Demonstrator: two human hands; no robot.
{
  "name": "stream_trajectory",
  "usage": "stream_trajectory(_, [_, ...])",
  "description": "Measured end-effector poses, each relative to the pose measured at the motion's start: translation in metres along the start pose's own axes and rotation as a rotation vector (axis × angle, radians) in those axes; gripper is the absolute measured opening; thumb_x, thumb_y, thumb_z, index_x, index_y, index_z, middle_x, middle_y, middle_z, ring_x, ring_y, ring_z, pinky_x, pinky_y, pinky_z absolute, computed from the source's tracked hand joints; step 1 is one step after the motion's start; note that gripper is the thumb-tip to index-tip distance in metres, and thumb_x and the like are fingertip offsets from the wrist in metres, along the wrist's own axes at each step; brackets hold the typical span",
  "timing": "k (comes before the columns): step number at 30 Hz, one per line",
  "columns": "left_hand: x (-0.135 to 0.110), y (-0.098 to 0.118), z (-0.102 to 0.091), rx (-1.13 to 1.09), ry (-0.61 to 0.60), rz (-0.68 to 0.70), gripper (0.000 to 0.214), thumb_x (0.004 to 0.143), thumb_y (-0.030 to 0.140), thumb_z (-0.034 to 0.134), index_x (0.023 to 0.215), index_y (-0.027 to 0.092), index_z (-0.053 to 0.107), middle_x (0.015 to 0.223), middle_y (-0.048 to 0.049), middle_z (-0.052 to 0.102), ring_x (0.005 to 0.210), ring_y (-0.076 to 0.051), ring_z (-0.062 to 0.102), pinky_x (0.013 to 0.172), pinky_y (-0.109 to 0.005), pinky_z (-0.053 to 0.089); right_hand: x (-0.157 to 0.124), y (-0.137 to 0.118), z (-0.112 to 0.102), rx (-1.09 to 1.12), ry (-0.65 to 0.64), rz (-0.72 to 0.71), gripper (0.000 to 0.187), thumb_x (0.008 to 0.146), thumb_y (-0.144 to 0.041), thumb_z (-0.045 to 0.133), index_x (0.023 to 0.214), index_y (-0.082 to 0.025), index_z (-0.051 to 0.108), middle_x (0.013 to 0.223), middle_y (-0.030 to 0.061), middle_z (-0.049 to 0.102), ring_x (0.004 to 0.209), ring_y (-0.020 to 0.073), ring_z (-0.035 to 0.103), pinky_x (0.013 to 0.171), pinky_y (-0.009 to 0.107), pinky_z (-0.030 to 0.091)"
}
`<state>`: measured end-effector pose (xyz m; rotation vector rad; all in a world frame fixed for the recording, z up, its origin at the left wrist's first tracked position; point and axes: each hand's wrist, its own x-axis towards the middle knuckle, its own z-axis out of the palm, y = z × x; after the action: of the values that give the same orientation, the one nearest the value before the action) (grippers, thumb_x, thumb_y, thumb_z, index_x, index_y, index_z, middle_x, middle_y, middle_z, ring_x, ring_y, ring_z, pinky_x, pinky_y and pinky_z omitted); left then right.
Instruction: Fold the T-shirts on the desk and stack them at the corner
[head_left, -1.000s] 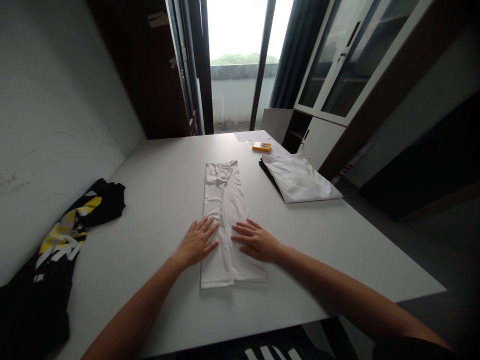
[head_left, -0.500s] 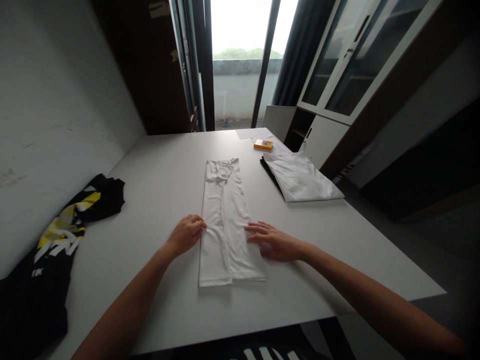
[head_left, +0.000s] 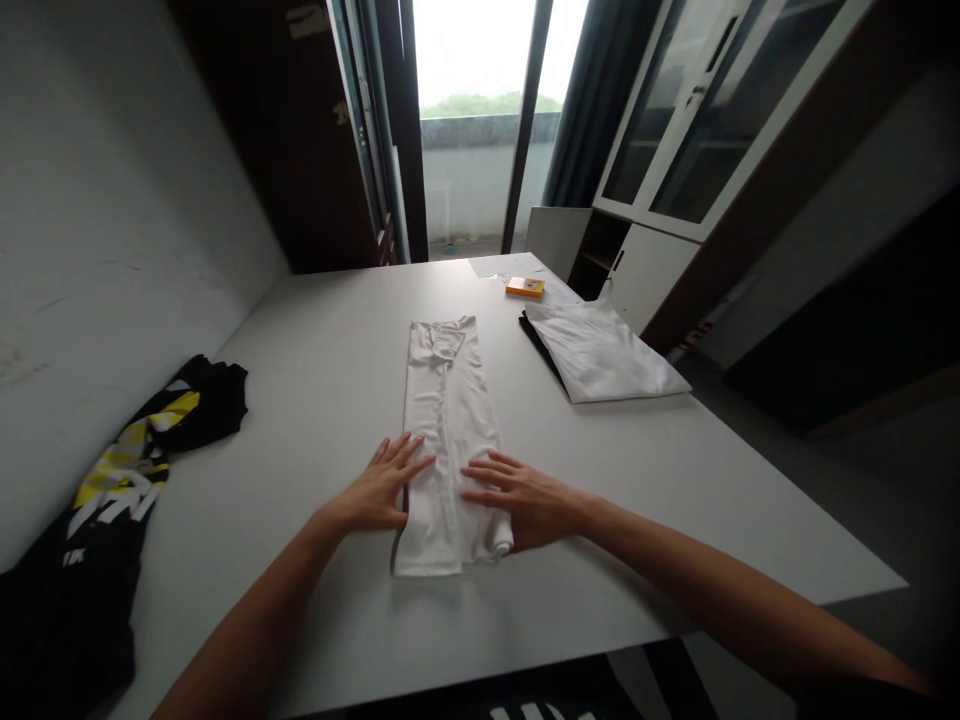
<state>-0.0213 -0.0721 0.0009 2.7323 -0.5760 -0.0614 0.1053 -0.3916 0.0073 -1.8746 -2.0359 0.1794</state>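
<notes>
A white shirt (head_left: 439,410), folded into a long narrow strip, lies in front of me on the table. Spread over its left edge are the fingers of my left hand (head_left: 377,490), flat on the cloth, with the thumb at the edge. My right hand (head_left: 529,500) has its fingers on top of the right side and its thumb hidden underneath. Beside that hand the lower right edge is curled up and drawn inward. Near the far end of the shirt, a loose flap of cloth lies creased.
A white folded garment (head_left: 600,350) rests on something black at the table's right edge. Behind it lie an orange box (head_left: 525,287) and thin papers. A black garment with yellow and white print (head_left: 112,500) lies along the left wall. Cabinets stand at the back.
Both hands have moved inward from the shirt's edges onto its top. My left fingers have spread. The shirt's lower right edge has lifted and curled inward at my right hand.
</notes>
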Motion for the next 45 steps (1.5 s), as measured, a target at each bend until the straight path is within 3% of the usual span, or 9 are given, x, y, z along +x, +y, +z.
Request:
stream_trajectory(4, [0.007,0.017,-0.003,0.065,0.025,0.078,0.096,0.066,0.01,0.069,0.155,0.037,0.046,0.172,-0.0019,0.02,0.159,-0.036,0.011,0.127,-0.064,0.006,-0.002,-0.004,0.007,-0.067,0.05,-0.021,0.071,0.088,-0.035,0.068,0.155,-0.024,0.048,0.159,0.0162,0.045,0.148,0.0332,0.04,0.123,0.057,0.025])
stream_trajectory(9, [0.01,0.018,-0.009,0.022,0.011,0.142,0.076,0.076,0.002,0.056,0.14,0.042,0.063,0.154,0.0034,0.054,0.149,-0.025,0.042,0.129,-0.054,0.017,-0.006,0.001,0.019,-0.031,0.203,0.088,0.042,0.1,-0.031,0.054,0.141,-0.022,0.063,0.137,0.0146,0.066,0.128,0.0265,0.061,0.11,0.043,0.047])
stream_trajectory(14, [0.01,0.022,-0.018,-0.124,0.01,0.14,0.046,0.092,0.024,0.061,0.135,0.038,0.067,0.145,-0.0007,0.062,0.138,-0.026,0.054,0.123,-0.046,0.034,-0.002,-0.007,0.007,0.182,0.276,0.179,0.034,0.102,-0.036,0.052,0.125,-0.021,0.071,0.115,0.0121,0.075,0.104,0.0222,0.07,0.093,0.034,0.054])
stream_trajectory(20, [0.011,0.035,-0.019,-0.438,-0.011,0.119,0.037,0.101,0.037,0.052,0.131,0.03,0.072,0.133,-0.0059,0.07,0.122,-0.027,0.064,0.111,-0.041,0.044,-0.001,-0.018,0.002,0.392,0.335,0.225,0.037,0.104,-0.04,0.045,0.117,-0.019,0.073,0.11,0.012,0.074,0.1,0.0223,0.069,0.091,0.034,0.053])
stream_trajectory(25, [0.008,0.027,0.003,-0.963,0.119,-0.199,0.062,0.105,0.061,0.036,0.119,0.016,0.076,0.111,-0.0105,0.077,0.111,-0.031,0.069,0.104,-0.042,0.051,-0.004,-0.012,0.011,0.614,0.459,0.504,0.048,0.102,-0.057,0.048,0.081,-0.019,0.07,0.071,0.0008,0.064,0.064,0.0152,0.058,0.067,0.027,0.051])
stream_trajectory(29, [0.002,0.02,0.01,-1.295,-0.075,-0.331,0.073,0.098,0.074,0.042,0.124,0.013,0.071,0.109,-0.0133,0.077,0.111,-0.031,0.07,0.101,-0.044,0.054,-0.005,-0.022,0.005,0.857,0.416,0.547,0.05,0.098,-0.063,0.055,0.086,-0.017,0.07,0.079,0.0011,0.066,0.073,0.0166,0.06,0.072,0.028,0.053])
stream_trajectory(36, [-0.037,0.03,0.007,-1.666,-0.481,-0.291,0.071,0.093,0.071,0.054,0.127,0.011,0.069,0.118,-0.0185,0.075,0.122,-0.036,0.066,0.108,-0.051,0.049,-0.018,-0.054,-0.02,1.512,0.159,0.448,0.058,0.091,-0.066,0.065,0.112,-0.012,0.074,0.101,0.0121,0.075,0.096,0.0249,0.072,0.094,0.041,0.056])
stream_trajectory(40, [-0.031,0.035,0.001,-1.756,-0.258,-0.373,0.068,0.096,0.068,0.053,0.129,0.01,0.069,0.124,-0.0183,0.073,0.129,-0.037,0.062,0.111,-0.051,0.047,-0.003,-0.042,-0.031,1.6,0.317,0.51,0.052,0.087,-0.058,0.075,0.111,-0.013,0.073,0.1,0.0117,0.076,0.094,0.0243,0.074,0.092,0.039,0.058])
stream_trajectory(45, [0.025,0.008,-0.022,-1.767,0.131,-0.449,0.058,0.098,0.055,0.058,0.13,0.008,0.067,0.126,-0.0186,0.072,0.128,-0.035,0.063,0.114,-0.048,0.046,0.047,0.018,-0.042,1.512,0.57,0.658,0.04,0.085,-0.046,0.081,0.106,-0.012,0.072,0.094,0.0103,0.077,0.088,0.0231,0.074,0.089,0.038,0.061])
